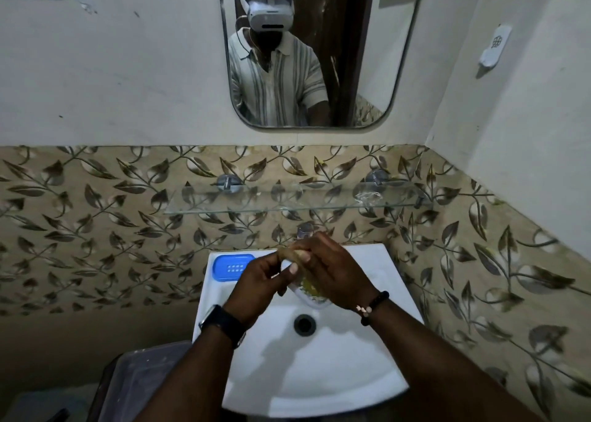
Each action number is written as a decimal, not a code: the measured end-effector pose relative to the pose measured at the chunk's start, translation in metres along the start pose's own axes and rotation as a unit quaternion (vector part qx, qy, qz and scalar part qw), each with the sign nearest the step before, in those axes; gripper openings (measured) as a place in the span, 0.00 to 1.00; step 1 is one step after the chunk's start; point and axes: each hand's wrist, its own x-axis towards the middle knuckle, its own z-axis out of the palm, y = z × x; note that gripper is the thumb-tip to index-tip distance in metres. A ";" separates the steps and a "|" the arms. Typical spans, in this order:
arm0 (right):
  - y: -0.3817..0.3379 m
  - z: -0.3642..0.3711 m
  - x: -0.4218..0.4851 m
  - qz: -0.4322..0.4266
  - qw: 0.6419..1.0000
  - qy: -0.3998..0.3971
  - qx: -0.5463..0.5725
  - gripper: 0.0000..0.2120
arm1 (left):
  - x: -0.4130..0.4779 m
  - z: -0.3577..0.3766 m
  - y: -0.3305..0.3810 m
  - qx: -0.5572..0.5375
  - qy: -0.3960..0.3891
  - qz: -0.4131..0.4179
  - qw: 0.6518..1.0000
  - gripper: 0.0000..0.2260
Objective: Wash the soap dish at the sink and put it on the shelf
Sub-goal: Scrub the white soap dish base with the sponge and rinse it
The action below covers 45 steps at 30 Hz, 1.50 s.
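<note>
Washing step in hand, by judgement; no water shows at the tap (303, 230).

- Clear tray (311, 293): see-through, yellow residue inside, held tilted over the sink (367, 255), far of the drain (304, 324). It reads as the soap-dish part being cleaned. The tan strip at its far edge may be scummed rim or a separate scrap; cannot tell which.
- Left hand (259, 281): fingers curled, thumb and fingertips pinching the tray's tan far edge. Watch (220, 324) on the wrist.
- Right hand (332, 271): fingers curled over the same edge from the right, palm covering most of the tray. Bead bracelet (372, 306) on the wrist.
- Blue dish (233, 266): slotted, lying flat on the sink's far left corner, just left of the left hand and not touched.
- Shelf (287, 210): glass, on the tiled wall just far of the tap. A clear scrap (367, 198) lies at its right end.
- Mirror (313, 54): on the wall above the shelf.
- Bin (144, 373): near left, beside the sink.

Progress, judged: residue is still on the tray, so cleaning is not done and nothing is shelved.

Next move calls for one hand freed to open the tap while the other keeps the tray over the basin. The residue then needs rubbing off, and the grip must stay firm, since wet plastic will likely be slippery.
</note>
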 end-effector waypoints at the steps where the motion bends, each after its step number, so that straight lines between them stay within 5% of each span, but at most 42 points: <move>1: -0.001 0.000 0.000 -0.013 1.000 -0.009 -0.015 0.17 | 0.003 -0.002 0.004 -0.011 -0.010 -0.006 1.000 0.08; 6: 0.002 -0.004 -0.001 -0.005 0.999 0.029 -0.031 0.16 | 0.003 0.004 0.005 -0.119 0.022 -0.037 0.992 0.06; 9: 0.005 0.002 -0.002 0.035 0.997 0.058 -0.021 0.17 | 0.002 0.012 0.000 -0.155 0.071 -0.045 0.984 0.13; 15: 0.007 0.017 -0.007 0.138 0.974 0.170 0.056 0.16 | 0.002 0.020 -0.003 -0.207 0.108 -0.058 0.971 0.08; 20: -0.001 0.036 -0.016 0.341 0.853 0.232 0.320 0.18 | 0.001 0.020 -0.008 -0.304 0.156 -0.037 0.939 0.15; 22: -0.006 0.041 -0.017 0.363 0.793 0.234 0.430 0.19 | 0.000 0.022 -0.014 -0.342 0.168 -0.036 0.924 0.13; 24: -0.008 0.040 -0.017 0.352 0.775 0.237 0.468 0.18 | -0.003 0.023 -0.019 -0.368 0.172 -0.042 0.913 0.10; 28: -0.009 0.025 -0.014 0.281 0.836 0.227 0.413 0.19 | -0.006 0.020 -0.026 -0.340 0.182 -0.059 0.921 0.10; 33: -0.009 0.006 -0.018 0.061 0.986 0.088 0.124 0.19 | -0.006 0.021 -0.021 -0.390 0.153 -0.142 0.897 0.29; 37: -0.007 0.005 -0.025 -0.030 0.999 0.005 0.021 0.13 | -0.004 0.013 -0.016 -0.379 0.143 -0.115 0.907 0.36; 45: -0.025 0.008 -0.010 0.143 0.980 0.132 0.043 0.06 | -0.008 0.003 -0.033 -0.289 0.046 -0.011 0.956 0.39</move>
